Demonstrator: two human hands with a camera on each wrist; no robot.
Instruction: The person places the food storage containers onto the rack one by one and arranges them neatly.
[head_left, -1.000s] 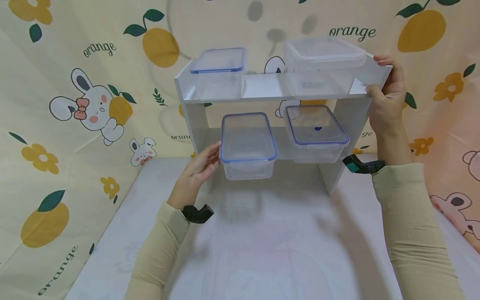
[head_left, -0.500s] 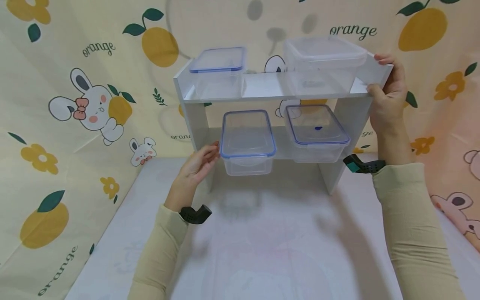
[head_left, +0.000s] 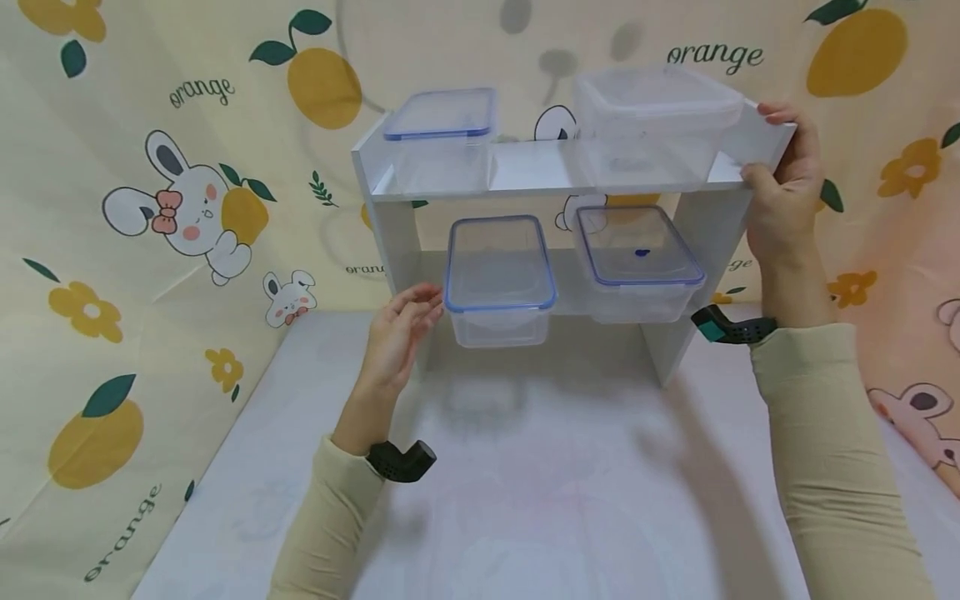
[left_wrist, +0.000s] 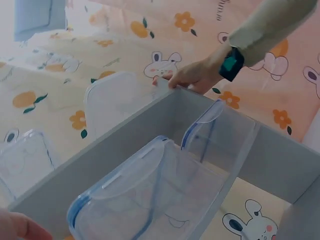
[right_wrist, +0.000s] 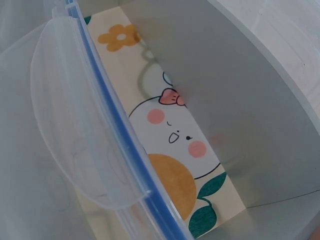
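A white two-tier shelf (head_left: 531, 165) stands on the table in the head view. My right hand (head_left: 789, 187) grips the top of its right side panel, thumb in front and fingers behind. On the lower tier, a clear food container (head_left: 498, 267) with a blue-edged lid juts out past the front edge. My left hand (head_left: 401, 333) is beside this container, fingers loosely bent, fingertips right at its left side. In the left wrist view, the container (left_wrist: 125, 195) shows large, with my left fingers (left_wrist: 22, 227) at the corner. The right wrist view shows a blue lid seal (right_wrist: 125, 135) close up.
Another blue-rimmed container (head_left: 637, 250) sits on the lower tier at right. Up top are a blue-lidded container (head_left: 442, 154) and a larger clear-lidded one (head_left: 652, 133). A patterned cloth (head_left: 195, 333) hangs behind the white tabletop (head_left: 525, 500).
The lower-left container has slid slightly back into the shelf. My left hand has turned more upright beside it. The right hand keeps its grip on the side panel.
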